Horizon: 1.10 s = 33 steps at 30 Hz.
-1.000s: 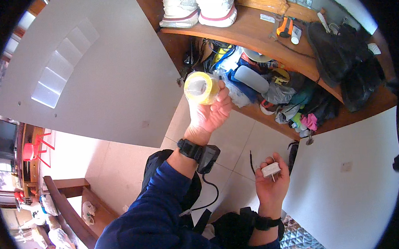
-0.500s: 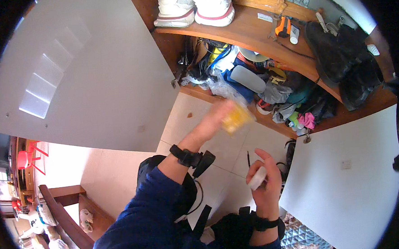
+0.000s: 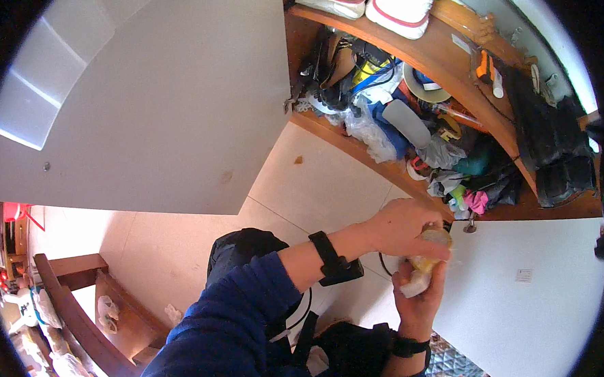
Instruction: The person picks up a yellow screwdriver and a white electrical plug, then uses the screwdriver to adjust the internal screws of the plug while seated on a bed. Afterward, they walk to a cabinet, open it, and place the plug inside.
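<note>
My left hand reaches across to the right, its fingers closed round a crinkled, see-through yellowish packet. Just below it, my right hand is closed on a small white block-like thing whose kind I cannot make out. The two held things meet or overlap between my hands, and fingers hide parts of both. Both hands are in front of the white right-hand door, below the open cabinet's lower shelf.
An open cabinet's lower compartment holds a grey case, plastic bags and a pink cloth. White shoes, an orange-handled tool and black boots stand above. Open doors flank it; a wooden bench stands left.
My left hand has brought the yellowish packet down and right, to my right hand. My right hand has moved slightly right and down, still holding the white thing. The view has shifted.
</note>
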Available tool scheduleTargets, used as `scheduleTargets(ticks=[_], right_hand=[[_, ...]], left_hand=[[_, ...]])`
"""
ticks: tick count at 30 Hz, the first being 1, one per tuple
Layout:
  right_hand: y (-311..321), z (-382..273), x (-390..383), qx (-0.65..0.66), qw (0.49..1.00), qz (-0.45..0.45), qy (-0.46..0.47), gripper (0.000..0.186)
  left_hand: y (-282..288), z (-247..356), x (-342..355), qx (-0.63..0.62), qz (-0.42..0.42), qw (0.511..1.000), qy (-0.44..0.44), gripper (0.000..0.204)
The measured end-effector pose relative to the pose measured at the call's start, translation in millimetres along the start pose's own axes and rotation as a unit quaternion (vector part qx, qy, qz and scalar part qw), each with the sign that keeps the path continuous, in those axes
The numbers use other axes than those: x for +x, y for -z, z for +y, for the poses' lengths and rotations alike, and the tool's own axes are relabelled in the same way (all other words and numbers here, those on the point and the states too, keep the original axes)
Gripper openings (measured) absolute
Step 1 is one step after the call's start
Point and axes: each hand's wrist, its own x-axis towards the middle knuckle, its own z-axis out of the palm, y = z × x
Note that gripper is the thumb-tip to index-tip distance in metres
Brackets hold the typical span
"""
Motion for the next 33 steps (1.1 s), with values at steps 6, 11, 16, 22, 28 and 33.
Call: scheduleTargets(ticks=[6, 11, 16, 22, 28, 33], right_hand=[[-19.7, -3.7, -9.8, 0.135, 0.990, -0.019, -0.034, 0.058], [-23.2, -1.4, -13.5, 0.188, 0.981, -0.021, -0.049, 0.059], [-21.1, 8.2, -12.9, 0.211, 0.974, -0.009, -0.087, 0.066], [-21.2, 9.0, -12.1, 0.217, 0.969, -0.043, -0.110, 0.080], [-15.2, -1.2, -13.8, 0.153, 0.986, 0.021, -0.065, 0.064], [-11.5, -2.9, -17.5, 0.141, 0.986, 0.085, -0.024, 0.043]], left_hand=[[-1.2, 3.5, -6.8, -0.270, -0.038, 0.961, 0.053, 0.042], [0.4, 5.6, -9.9, -0.133, -0.016, 0.989, 0.070, 0.031], [7.0, 4.6, -11.2, -0.228, -0.082, 0.963, 0.121, 0.028], [5.4, 5.1, -7.9, -0.207, -0.062, 0.974, 0.074, 0.025], [7.6, 7.6, -6.5, -0.240, -0.061, 0.955, 0.161, 0.022], [-2.5, 4.6, -2.8, -0.191, -0.066, 0.963, 0.176, 0.023]])
